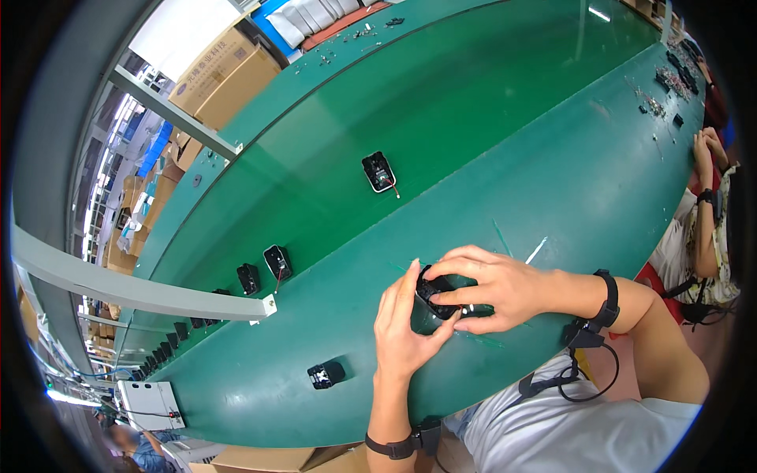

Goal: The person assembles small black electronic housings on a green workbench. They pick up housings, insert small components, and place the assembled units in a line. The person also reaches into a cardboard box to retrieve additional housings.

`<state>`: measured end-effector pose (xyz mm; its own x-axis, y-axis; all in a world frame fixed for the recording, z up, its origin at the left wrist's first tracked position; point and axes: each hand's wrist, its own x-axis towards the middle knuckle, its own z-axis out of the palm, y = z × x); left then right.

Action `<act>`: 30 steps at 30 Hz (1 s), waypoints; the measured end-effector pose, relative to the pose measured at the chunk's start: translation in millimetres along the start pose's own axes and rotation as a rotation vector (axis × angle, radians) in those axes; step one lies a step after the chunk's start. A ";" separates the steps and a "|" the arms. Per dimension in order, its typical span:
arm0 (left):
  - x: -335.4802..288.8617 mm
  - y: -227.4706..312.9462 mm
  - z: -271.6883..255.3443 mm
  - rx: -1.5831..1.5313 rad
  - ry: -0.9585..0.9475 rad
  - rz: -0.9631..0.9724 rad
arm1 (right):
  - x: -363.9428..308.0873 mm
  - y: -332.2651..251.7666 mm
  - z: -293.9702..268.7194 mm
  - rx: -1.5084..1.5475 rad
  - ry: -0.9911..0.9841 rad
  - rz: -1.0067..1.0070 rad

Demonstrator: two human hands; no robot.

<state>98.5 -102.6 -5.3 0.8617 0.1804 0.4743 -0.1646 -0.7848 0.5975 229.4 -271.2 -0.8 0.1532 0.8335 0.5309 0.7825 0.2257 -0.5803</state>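
A black plastic housing (435,296) rests on the green work surface between my two hands. My left hand (400,327) is closed round its near left side, thumb bent in toward it. From the right, my right hand (497,292) reaches over with curled fingers, the index fingertip pressing into the housing and the thumb near its lower edge. Something small and white shows by the right thumb, too small to name. Another black housing (325,374) lies apart on the table, left of my left hand.
On the green conveyor belt (473,102) sit an open black housing with wires (379,172) and several more farther left. A grey metal frame (158,288) crosses the left. Loose wires and small parts (670,83) lie at the far right, near another person's hands (706,150).
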 end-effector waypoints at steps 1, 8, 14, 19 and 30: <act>0.7 0.5 -0.3 -0.018 0.007 -0.020 | 0.8 -0.6 -0.7 0.006 0.001 0.006; -1.2 1.1 0.6 -0.119 0.006 -0.075 | -1.2 -2.6 -3.2 0.039 0.023 0.066; -4.2 1.4 3.7 -0.045 0.060 -0.079 | -2.1 -2.9 -7.8 0.186 -0.035 0.205; -9.5 5.6 9.5 -0.038 0.150 -0.097 | -3.2 2.4 -6.6 0.487 -0.033 0.273; -14.4 2.8 8.9 -0.110 0.272 0.121 | -17.0 6.8 10.4 1.399 -0.147 0.646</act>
<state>89.9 -112.7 -16.2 0.6749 0.2531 0.6931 -0.3218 -0.7443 0.5852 225.8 -278.6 -20.2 0.1067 0.9933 -0.0442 -0.5736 0.0252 -0.8187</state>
